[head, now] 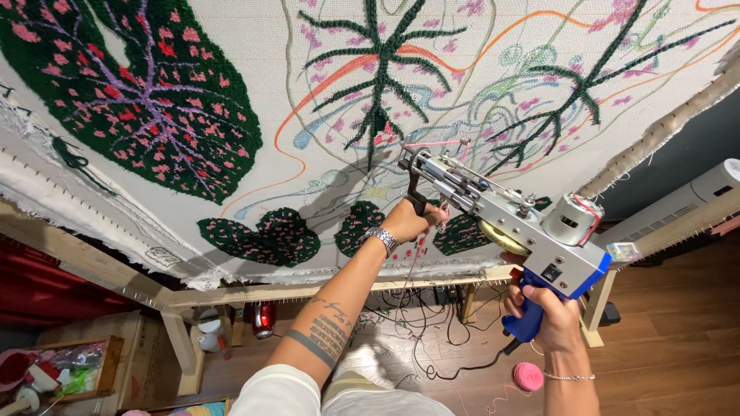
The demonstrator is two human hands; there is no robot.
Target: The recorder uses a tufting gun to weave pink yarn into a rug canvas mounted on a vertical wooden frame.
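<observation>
Head view: a person stands before a stretched tufting cloth [478, 46] on a wooden frame [254, 293], and both hands carry a tufting gun [493, 202] — a silver and blue machine with a round motor at its back. The gun's needle end lies against the cloth, or just short of it; I cannot tell which from this angle. It sits close to a thin pink line and just below a dark green, star-shaped leaf [379, 62].

The right hand [551, 312] is wrapped tight round the blue pistol handle, its grip closed on the handle low at the gun's rear, a thin bracelet at the wrist. The left hand [407, 222] is closed round the black front handle below the barrel, with a metal watch [381, 239] on its wrist and tattoos along the forearm.

The step in hand looks like tufting pink yarn into the drawn pattern: a pink strand runs down past the left hand toward a pink yarn ball [528, 376] on the wooden floor [678, 323], beside a tangle of black cables [432, 339]. Large parts are already filled — a big green leaf with pink spots [146, 100] at upper left, smaller spotted patches [266, 235] along the lower edge — while much of the outline is bare.

The next move calls, I judge, for firm, even pressure of the needle foot into the cloth, with the gun guided steadily along the drawn line and the yarn feeding slack.
</observation>
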